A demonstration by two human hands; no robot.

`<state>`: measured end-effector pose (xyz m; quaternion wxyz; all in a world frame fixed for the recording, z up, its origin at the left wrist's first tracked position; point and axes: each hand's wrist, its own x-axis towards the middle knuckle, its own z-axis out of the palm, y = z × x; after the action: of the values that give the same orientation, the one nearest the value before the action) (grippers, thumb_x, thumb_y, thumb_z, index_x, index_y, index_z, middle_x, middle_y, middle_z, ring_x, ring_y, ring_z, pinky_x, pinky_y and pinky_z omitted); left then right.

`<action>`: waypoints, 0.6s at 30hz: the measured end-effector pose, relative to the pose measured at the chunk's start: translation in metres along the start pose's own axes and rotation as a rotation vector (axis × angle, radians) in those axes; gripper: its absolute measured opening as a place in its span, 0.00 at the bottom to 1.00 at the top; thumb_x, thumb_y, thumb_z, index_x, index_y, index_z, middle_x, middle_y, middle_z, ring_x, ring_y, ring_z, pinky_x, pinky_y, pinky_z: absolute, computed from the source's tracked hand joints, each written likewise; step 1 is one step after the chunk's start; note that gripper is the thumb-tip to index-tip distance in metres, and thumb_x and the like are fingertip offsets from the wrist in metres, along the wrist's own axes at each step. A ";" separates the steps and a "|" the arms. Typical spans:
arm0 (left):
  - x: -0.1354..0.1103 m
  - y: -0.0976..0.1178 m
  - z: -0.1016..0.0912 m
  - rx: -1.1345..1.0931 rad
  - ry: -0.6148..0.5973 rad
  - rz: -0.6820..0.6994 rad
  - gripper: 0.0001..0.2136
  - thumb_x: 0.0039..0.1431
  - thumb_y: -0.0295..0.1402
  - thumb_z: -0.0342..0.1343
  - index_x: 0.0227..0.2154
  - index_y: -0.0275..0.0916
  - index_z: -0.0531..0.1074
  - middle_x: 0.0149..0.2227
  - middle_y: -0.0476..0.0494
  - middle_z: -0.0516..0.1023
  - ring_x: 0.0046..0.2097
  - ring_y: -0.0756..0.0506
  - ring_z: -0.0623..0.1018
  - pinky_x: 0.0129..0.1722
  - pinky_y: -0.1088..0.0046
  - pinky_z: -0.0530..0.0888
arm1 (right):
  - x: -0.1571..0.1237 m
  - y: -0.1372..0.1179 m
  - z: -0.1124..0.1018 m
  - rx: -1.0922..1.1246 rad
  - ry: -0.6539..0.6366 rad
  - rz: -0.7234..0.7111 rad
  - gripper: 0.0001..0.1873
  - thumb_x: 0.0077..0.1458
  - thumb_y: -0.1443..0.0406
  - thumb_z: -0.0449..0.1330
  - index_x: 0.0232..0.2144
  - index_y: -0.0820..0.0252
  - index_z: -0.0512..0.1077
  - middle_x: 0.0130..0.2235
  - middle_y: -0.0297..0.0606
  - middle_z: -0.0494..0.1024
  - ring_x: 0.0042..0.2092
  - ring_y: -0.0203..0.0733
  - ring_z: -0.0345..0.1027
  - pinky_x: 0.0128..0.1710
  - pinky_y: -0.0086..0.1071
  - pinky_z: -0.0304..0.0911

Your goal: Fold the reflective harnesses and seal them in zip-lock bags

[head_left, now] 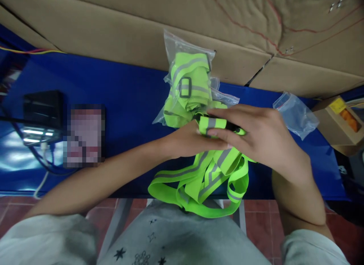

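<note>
left hand [187, 141]: centre of view, fist curled around the reflective strap [204, 181]; fingertips partly hidden under the right hand's fingers.
right hand [256, 136]: comes in from 4 o'clock, fingers stretched toward 9 o'clock, grasping a folded bit of the strap between thumb and fingers, touching the left hand.
reflective strap: neon green with grey stripes, held in both hands over the near desk edge; loose loops hang toward 6 o'clock over the lap.
packed strap [189, 86]: same green kind, folded with a black buckle, inside a clear bag; lies at 12 o'clock of the hands, just beyond them, top leaning on the cardboard.
empty bag [295, 113]: clear, crumpled, at 2 o'clock of the right hand, near it.
desk [127, 94]: blue top, glossy.
cardboard [142, 26]: big flat sheets across the far side, 12 o'clock.
small box [338, 120]: brown, something orange inside, at 3 o'clock edge.
black device [42, 109]: at 9 o'clock, well apart from the hands, cables [42, 158] below it.
blurred patch: just beside the device, cannot tell what it is.
floor [256, 208]: reddish tiles under the desk.
</note>
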<state>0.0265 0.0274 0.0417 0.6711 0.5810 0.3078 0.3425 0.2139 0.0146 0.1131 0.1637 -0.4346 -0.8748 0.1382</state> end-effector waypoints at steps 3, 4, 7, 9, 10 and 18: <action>-0.001 0.002 0.006 -0.172 -0.101 -0.095 0.17 0.49 0.36 0.73 0.43 0.42 0.80 0.43 0.46 0.84 0.47 0.41 0.83 0.46 0.63 0.81 | 0.002 0.000 0.000 0.006 0.063 0.025 0.20 0.68 0.49 0.56 0.33 0.54 0.78 0.27 0.36 0.78 0.31 0.41 0.73 0.31 0.35 0.59; -0.002 0.001 0.009 -0.251 -0.108 -0.133 0.19 0.48 0.35 0.74 0.44 0.42 0.80 0.43 0.45 0.85 0.46 0.41 0.84 0.47 0.62 0.82 | 0.003 0.000 -0.001 0.009 0.092 0.048 0.22 0.67 0.49 0.56 0.28 0.55 0.75 0.22 0.34 0.73 0.27 0.39 0.68 0.29 0.35 0.55; -0.004 -0.002 0.017 -0.503 -0.189 -0.240 0.16 0.48 0.35 0.75 0.41 0.40 0.81 0.41 0.42 0.85 0.44 0.40 0.84 0.48 0.60 0.82 | 0.005 -0.001 -0.003 0.015 0.157 0.126 0.25 0.67 0.48 0.57 0.22 0.56 0.68 0.18 0.31 0.60 0.22 0.35 0.55 0.27 0.35 0.47; -0.007 -0.005 0.021 -0.628 -0.283 -0.290 0.15 0.50 0.36 0.74 0.41 0.39 0.82 0.41 0.40 0.85 0.44 0.40 0.85 0.49 0.60 0.82 | 0.006 -0.001 -0.005 0.014 0.202 0.154 0.26 0.67 0.49 0.57 0.21 0.57 0.65 0.18 0.29 0.56 0.22 0.33 0.48 0.28 0.35 0.45; -0.009 -0.006 0.022 -0.659 -0.317 -0.323 0.15 0.51 0.37 0.73 0.41 0.39 0.82 0.41 0.40 0.86 0.43 0.40 0.85 0.48 0.61 0.82 | 0.006 0.000 -0.006 0.016 0.221 0.159 0.26 0.67 0.50 0.58 0.21 0.57 0.63 0.18 0.29 0.54 0.23 0.32 0.46 0.28 0.35 0.45; -0.008 -0.003 0.010 -0.117 -0.415 -0.079 0.06 0.60 0.38 0.66 0.35 0.42 0.83 0.37 0.44 0.86 0.41 0.42 0.85 0.46 0.64 0.82 | 0.000 0.000 -0.020 0.104 0.128 0.174 0.24 0.66 0.50 0.60 0.23 0.59 0.70 0.21 0.31 0.59 0.25 0.33 0.49 0.27 0.35 0.44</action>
<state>0.0303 0.0154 0.0406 0.7654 0.5867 0.1652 0.2065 0.2217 0.0169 0.1310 0.2288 -0.5079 -0.8131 0.1689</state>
